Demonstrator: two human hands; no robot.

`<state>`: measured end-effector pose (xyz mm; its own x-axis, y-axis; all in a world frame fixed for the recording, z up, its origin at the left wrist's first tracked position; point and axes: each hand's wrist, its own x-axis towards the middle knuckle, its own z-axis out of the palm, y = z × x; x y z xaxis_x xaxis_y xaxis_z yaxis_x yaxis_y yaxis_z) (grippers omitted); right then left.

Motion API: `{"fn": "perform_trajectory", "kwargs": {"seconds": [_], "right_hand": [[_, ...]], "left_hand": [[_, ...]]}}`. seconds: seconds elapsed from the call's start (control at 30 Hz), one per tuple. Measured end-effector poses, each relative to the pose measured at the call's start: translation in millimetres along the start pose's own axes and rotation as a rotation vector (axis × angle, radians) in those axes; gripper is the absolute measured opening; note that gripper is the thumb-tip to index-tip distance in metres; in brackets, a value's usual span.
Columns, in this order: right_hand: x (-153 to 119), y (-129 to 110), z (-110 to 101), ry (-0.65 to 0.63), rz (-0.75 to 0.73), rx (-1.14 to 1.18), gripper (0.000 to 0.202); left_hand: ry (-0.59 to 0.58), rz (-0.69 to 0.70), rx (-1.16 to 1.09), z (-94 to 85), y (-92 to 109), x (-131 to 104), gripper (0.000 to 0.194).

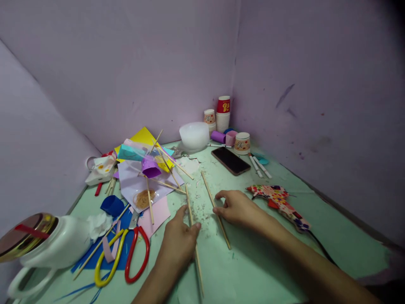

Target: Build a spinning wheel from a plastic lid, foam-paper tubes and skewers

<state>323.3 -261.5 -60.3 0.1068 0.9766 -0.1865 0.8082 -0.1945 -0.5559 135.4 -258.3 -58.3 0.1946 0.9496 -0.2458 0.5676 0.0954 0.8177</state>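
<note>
Two thin wooden sticks lie roughly side by side on the green tabletop, pointing away from me. My left hand (181, 238) is at the left stick (198, 266), thumb and forefinger apart on either side of it. At the right stick (208, 188) is my right hand (234, 207), its thumb and forefinger curved close around the stick's middle. Left of the sticks, several more sticks are crossed over coloured paper, with a purple paper roll (151, 166) among them. Small scraps are scattered between the two sticks.
Scissors (137, 255) and a white mug (60, 242) are at the left. A floral glue gun (281, 202) with a black cable lies at the right. Behind are a phone (230, 160), a white bowl (194, 136) and paper cups (242, 143) near the walls.
</note>
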Motion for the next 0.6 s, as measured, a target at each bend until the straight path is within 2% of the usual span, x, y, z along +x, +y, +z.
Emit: {"fn": "perform_trajectory", "kwargs": {"seconds": [0.1, 0.2, 0.27, 0.37, 0.47, 0.6], "right_hand": [[5.8, -5.4, -4.5, 0.028, 0.007, -0.135, 0.036], [12.1, -11.9, -4.9, 0.043, 0.032, -0.199, 0.033], [16.6, -15.8, -2.5, 0.042, 0.039, -0.217, 0.031], [23.6, -19.6, 2.9, 0.044, 0.054, -0.235, 0.027], [29.2, -20.3, 6.8, 0.043, 0.048, -0.243, 0.021], [31.7, -16.0, 8.3, 0.023, 0.019, -0.214, 0.02]], "left_hand": [[0.006, -0.02, 0.02, 5.4, -1.2, 0.1, 0.061], [0.009, 0.047, 0.126, 10.1, 3.6, 1.6, 0.057], [0.035, 0.098, 0.276, 12.0, 9.0, 2.8, 0.043], [0.045, 0.092, 0.569, 13.5, 17.6, 2.5, 0.023], [0.026, 0.053, 0.796, 13.9, 23.8, -0.6, 0.024], [0.011, 0.021, 0.922, 13.8, 25.9, -5.7, 0.03]]}}
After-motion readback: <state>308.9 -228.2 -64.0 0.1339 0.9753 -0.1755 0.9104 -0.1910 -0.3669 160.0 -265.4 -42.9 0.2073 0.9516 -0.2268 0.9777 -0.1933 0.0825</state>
